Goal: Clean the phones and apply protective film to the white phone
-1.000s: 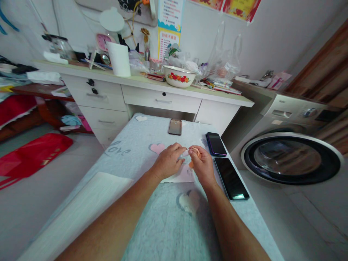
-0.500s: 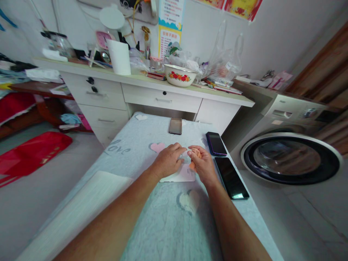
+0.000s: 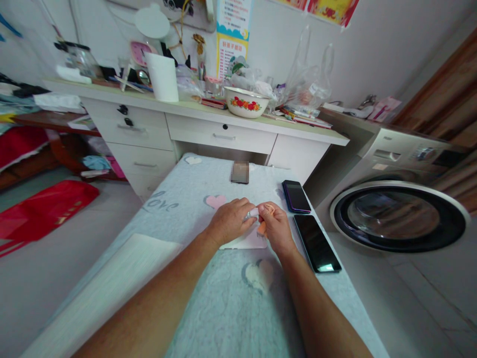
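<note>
Over the middle of the cloth-covered table, my left hand [image 3: 231, 220] is closed on a small whitish tube-like piece [image 3: 252, 214]. My right hand [image 3: 276, 224] is closed on an orange cloth [image 3: 262, 229], partly hidden by its fingers. The fingertips of both hands meet at the right end of the whitish piece. Beneath them a flat white object [image 3: 246, 242] lies on the table, partly covered by the hands. To the right of my right hand are a large black phone or tablet [image 3: 317, 243] and a smaller dark phone [image 3: 296, 197].
A small dark rectangular item [image 3: 240, 173] lies near the far edge of the table [image 3: 208, 308]. Behind stands a white desk [image 3: 219, 136] with a flowered bowl [image 3: 246, 103]. A washing machine [image 3: 395, 199] is at the right, and a red bag [image 3: 48, 214] lies on the floor at left.
My right thumb and fingers have closed in against the whitish piece at my left fingertips, which now shows more clearly. The orange cloth has shifted slightly left in my right hand.
</note>
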Demonstrator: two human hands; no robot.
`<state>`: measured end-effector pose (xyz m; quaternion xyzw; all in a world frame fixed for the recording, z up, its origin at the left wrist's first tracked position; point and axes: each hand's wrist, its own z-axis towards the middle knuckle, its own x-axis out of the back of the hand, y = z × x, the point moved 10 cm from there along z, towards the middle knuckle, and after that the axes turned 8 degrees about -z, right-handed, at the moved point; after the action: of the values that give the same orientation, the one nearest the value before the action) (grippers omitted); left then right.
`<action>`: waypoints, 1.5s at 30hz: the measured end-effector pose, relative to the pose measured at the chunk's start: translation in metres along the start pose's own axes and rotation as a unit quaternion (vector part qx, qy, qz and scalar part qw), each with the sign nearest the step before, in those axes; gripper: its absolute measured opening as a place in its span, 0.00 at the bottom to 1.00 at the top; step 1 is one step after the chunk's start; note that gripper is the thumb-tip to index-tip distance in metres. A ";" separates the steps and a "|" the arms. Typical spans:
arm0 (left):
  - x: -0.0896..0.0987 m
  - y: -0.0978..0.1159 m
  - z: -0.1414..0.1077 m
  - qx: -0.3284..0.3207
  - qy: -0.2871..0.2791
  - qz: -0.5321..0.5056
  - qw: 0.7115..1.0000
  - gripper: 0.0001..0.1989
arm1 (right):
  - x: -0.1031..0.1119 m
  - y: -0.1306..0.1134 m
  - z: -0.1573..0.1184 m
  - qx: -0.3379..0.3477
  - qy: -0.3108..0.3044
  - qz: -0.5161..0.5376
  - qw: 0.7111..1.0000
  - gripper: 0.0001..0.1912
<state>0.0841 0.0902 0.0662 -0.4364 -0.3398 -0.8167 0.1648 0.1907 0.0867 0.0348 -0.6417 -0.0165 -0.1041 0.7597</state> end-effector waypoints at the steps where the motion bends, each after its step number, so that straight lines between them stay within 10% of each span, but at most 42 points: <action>1: 0.000 0.000 0.000 0.003 -0.001 0.005 1.000 0.08 | 0.000 0.001 0.000 -0.005 -0.002 0.008 1.000 0.16; 11: 0.003 0.002 -0.001 0.012 0.002 0.023 1.000 0.09 | -0.004 0.001 0.000 -0.009 0.004 0.053 0.999 0.14; 20: 0.011 -0.017 -0.002 0.034 0.030 0.001 0.999 0.10 | 0.042 0.001 0.008 0.043 0.131 -0.122 0.983 0.15; 33: 0.042 -0.028 0.001 0.035 0.131 -0.224 0.965 0.09 | 0.040 0.010 0.012 -0.011 0.057 -0.588 0.807 0.11; 45: 0.040 -0.054 0.001 0.103 0.170 -0.329 0.923 0.18 | 0.046 0.019 0.013 -0.047 0.047 -0.576 0.815 0.17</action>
<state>0.0313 0.1302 0.0773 -0.1350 -0.5135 -0.8473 -0.0143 0.2409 0.0964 0.0261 -0.5439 -0.3426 -0.5531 0.5300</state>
